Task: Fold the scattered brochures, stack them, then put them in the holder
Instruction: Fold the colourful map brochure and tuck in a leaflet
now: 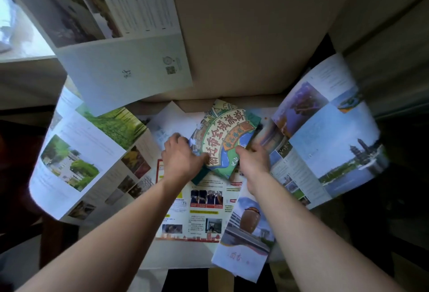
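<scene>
Cluttered table (199, 261) is lying under unfolded sheets; both hands, left hand (180, 157) and right hand (253, 160), are pinching the green brochure (224, 138), its long axis running toward one o'clock.

Folded green illustrated map brochure (222, 138) mid-frame, tilted, on top of the pile. Red-bordered leaflet (202, 210) flat beneath it, lower centre. Large photo brochures unfolded: pale one (125, 69) upper left, tree photos (76, 159) left, lake-and-pagoda (332, 134) right. Jar-cover brochure (246, 231) lower right, folded.

Green map brochure (224, 138) corners hidden under hands; surrounding brochure text blurred.
</scene>
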A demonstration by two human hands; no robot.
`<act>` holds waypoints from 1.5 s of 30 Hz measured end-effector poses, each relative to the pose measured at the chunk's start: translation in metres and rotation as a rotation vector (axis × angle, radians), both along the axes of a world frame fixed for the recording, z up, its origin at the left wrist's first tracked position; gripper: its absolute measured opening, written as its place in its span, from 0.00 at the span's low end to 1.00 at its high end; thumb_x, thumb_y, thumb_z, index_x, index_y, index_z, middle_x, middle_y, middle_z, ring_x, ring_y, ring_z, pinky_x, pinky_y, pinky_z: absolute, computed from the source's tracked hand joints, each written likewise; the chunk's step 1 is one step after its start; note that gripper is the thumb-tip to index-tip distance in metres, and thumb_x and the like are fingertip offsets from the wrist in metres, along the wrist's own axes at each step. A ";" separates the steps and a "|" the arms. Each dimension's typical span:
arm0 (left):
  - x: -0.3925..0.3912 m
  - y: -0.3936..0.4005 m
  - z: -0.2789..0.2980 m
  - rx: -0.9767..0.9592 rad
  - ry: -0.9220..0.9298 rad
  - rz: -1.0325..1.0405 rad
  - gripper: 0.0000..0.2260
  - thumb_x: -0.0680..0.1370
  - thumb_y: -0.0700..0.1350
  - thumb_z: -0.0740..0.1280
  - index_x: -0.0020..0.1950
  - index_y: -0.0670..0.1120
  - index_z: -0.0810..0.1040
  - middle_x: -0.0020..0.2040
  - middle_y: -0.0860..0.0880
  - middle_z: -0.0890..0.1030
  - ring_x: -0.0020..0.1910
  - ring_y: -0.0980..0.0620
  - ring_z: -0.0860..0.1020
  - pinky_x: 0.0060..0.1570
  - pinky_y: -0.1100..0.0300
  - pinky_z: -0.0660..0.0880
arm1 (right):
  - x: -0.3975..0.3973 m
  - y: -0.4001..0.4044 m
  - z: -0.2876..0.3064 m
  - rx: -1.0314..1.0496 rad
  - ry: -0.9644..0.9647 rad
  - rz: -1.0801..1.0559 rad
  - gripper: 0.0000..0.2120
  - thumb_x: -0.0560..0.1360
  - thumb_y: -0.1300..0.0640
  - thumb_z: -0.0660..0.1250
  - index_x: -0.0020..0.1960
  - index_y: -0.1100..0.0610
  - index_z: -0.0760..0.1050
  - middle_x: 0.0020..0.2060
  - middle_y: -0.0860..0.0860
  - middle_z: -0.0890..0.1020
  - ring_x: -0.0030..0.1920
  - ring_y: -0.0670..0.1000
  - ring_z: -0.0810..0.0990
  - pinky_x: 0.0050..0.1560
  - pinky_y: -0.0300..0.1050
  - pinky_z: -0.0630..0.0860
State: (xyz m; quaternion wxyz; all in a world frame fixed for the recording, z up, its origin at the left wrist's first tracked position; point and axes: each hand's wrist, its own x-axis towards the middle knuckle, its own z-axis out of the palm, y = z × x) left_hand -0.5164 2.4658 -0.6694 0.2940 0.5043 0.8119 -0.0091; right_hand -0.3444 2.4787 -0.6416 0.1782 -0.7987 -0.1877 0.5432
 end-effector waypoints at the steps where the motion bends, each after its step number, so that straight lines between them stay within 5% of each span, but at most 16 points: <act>1: 0.001 0.005 0.000 0.000 -0.072 0.088 0.31 0.68 0.63 0.73 0.63 0.45 0.73 0.63 0.46 0.75 0.61 0.45 0.73 0.61 0.46 0.74 | -0.001 0.001 -0.003 0.001 -0.011 -0.017 0.23 0.76 0.54 0.71 0.70 0.55 0.74 0.64 0.55 0.81 0.59 0.59 0.81 0.57 0.52 0.79; 4: 0.006 0.017 0.007 -0.006 -0.352 0.314 0.33 0.69 0.58 0.75 0.69 0.48 0.69 0.64 0.46 0.77 0.57 0.45 0.79 0.54 0.43 0.80 | -0.002 0.003 -0.004 -0.004 -0.010 -0.073 0.19 0.75 0.59 0.70 0.66 0.54 0.75 0.58 0.56 0.83 0.54 0.59 0.83 0.57 0.59 0.82; 7: 0.008 0.015 0.018 -0.013 -0.383 0.221 0.34 0.72 0.59 0.70 0.74 0.49 0.67 0.66 0.45 0.76 0.59 0.45 0.78 0.57 0.43 0.79 | 0.001 0.003 0.004 0.023 -0.002 -0.131 0.17 0.76 0.63 0.67 0.64 0.54 0.75 0.54 0.56 0.84 0.51 0.59 0.85 0.54 0.62 0.83; 14: 0.022 -0.029 0.069 0.052 -0.592 0.172 0.13 0.73 0.53 0.67 0.57 0.57 0.75 0.53 0.51 0.82 0.49 0.49 0.81 0.46 0.46 0.80 | 0.005 -0.020 0.053 0.172 -0.046 -0.062 0.24 0.80 0.63 0.63 0.72 0.46 0.70 0.55 0.49 0.85 0.53 0.54 0.85 0.55 0.59 0.83; 19: 0.035 -0.049 0.108 -0.086 -0.826 0.450 0.23 0.75 0.60 0.70 0.65 0.51 0.72 0.54 0.60 0.81 0.48 0.60 0.81 0.42 0.61 0.76 | 0.002 -0.035 0.091 0.268 -0.190 0.220 0.28 0.82 0.60 0.61 0.79 0.42 0.61 0.65 0.48 0.79 0.53 0.48 0.79 0.37 0.29 0.74; 21: 0.034 -0.044 0.119 -0.135 -0.891 0.502 0.26 0.73 0.64 0.71 0.63 0.53 0.66 0.52 0.64 0.76 0.48 0.65 0.78 0.42 0.65 0.74 | -0.003 -0.043 0.106 0.298 -0.208 0.349 0.29 0.82 0.59 0.62 0.79 0.42 0.60 0.67 0.50 0.78 0.56 0.50 0.81 0.41 0.35 0.77; 23: 0.036 -0.035 0.131 -0.107 -0.955 0.501 0.27 0.68 0.63 0.75 0.59 0.56 0.66 0.53 0.64 0.77 0.47 0.68 0.79 0.46 0.67 0.76 | -0.013 -0.051 0.123 0.325 -0.210 0.461 0.29 0.82 0.59 0.63 0.79 0.42 0.60 0.71 0.50 0.76 0.64 0.53 0.79 0.56 0.47 0.79; 27: 0.034 -0.023 0.149 -0.042 -1.010 0.522 0.37 0.60 0.64 0.78 0.66 0.58 0.70 0.60 0.50 0.81 0.58 0.53 0.81 0.60 0.53 0.78 | -0.035 -0.066 0.147 0.424 -0.222 0.565 0.28 0.81 0.58 0.63 0.77 0.42 0.62 0.73 0.46 0.74 0.69 0.51 0.74 0.62 0.40 0.70; 29: 0.026 -0.023 0.154 -0.016 -0.992 0.569 0.44 0.59 0.65 0.77 0.71 0.54 0.67 0.63 0.46 0.79 0.61 0.47 0.79 0.65 0.47 0.75 | -0.041 -0.070 0.153 0.438 -0.180 0.546 0.25 0.80 0.58 0.64 0.75 0.44 0.66 0.70 0.45 0.76 0.68 0.49 0.74 0.65 0.39 0.68; 31: 0.018 -0.027 0.157 0.000 -0.993 0.618 0.39 0.60 0.64 0.77 0.68 0.58 0.68 0.63 0.46 0.79 0.61 0.46 0.80 0.66 0.44 0.75 | -0.045 -0.072 0.158 0.423 -0.106 0.537 0.23 0.79 0.57 0.64 0.72 0.43 0.70 0.67 0.44 0.79 0.66 0.48 0.76 0.67 0.45 0.72; 37: 0.012 -0.051 0.161 -0.092 -1.137 0.700 0.48 0.67 0.62 0.75 0.81 0.57 0.53 0.71 0.52 0.72 0.65 0.49 0.77 0.62 0.44 0.76 | -0.041 -0.077 0.161 0.312 0.281 0.301 0.13 0.70 0.53 0.74 0.54 0.42 0.80 0.48 0.39 0.86 0.51 0.41 0.84 0.57 0.46 0.81; 42: 0.020 -0.060 0.164 -0.138 -1.165 0.662 0.42 0.70 0.63 0.70 0.80 0.57 0.56 0.73 0.49 0.72 0.68 0.47 0.75 0.65 0.39 0.72 | -0.031 -0.075 0.153 0.175 0.496 0.139 0.21 0.68 0.48 0.74 0.60 0.51 0.81 0.53 0.50 0.87 0.57 0.51 0.85 0.65 0.57 0.78; 45: 0.017 -0.063 0.166 -0.110 -1.164 0.638 0.38 0.69 0.65 0.66 0.78 0.59 0.61 0.71 0.52 0.73 0.65 0.48 0.76 0.62 0.39 0.74 | -0.025 -0.077 0.150 0.104 0.559 0.121 0.16 0.75 0.50 0.72 0.62 0.49 0.81 0.56 0.53 0.87 0.59 0.56 0.85 0.66 0.63 0.77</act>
